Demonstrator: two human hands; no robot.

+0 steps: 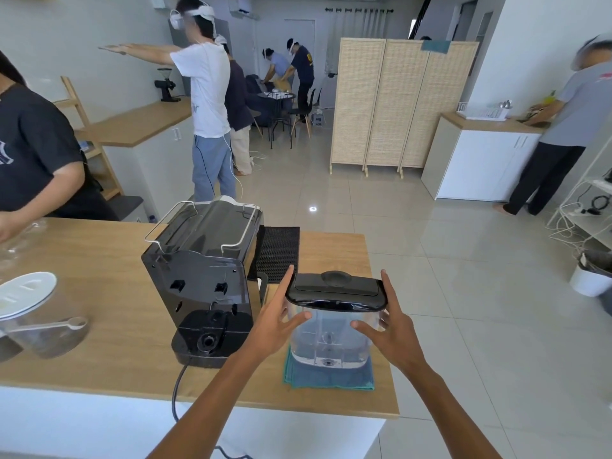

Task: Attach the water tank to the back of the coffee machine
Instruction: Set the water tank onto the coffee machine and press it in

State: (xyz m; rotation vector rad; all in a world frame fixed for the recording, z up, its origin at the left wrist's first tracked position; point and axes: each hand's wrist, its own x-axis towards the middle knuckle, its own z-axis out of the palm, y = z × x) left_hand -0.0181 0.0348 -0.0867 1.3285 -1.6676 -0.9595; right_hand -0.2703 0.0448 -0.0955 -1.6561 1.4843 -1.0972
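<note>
Wooden worktop (99, 270) carries the coffee machine (202, 276), its back with the round socket facing the camera, and just to its right the water tank (331, 329), upright on a folded blue cloth (328, 376). Both hands are spread wide: the left hand (275, 323) touches the tank's left side, the right hand (387, 326) its right. Good practice, I judge: squeeze evenly below the black lid (334, 289), keep the tank upright, and line its base valve over the socket.
</note>
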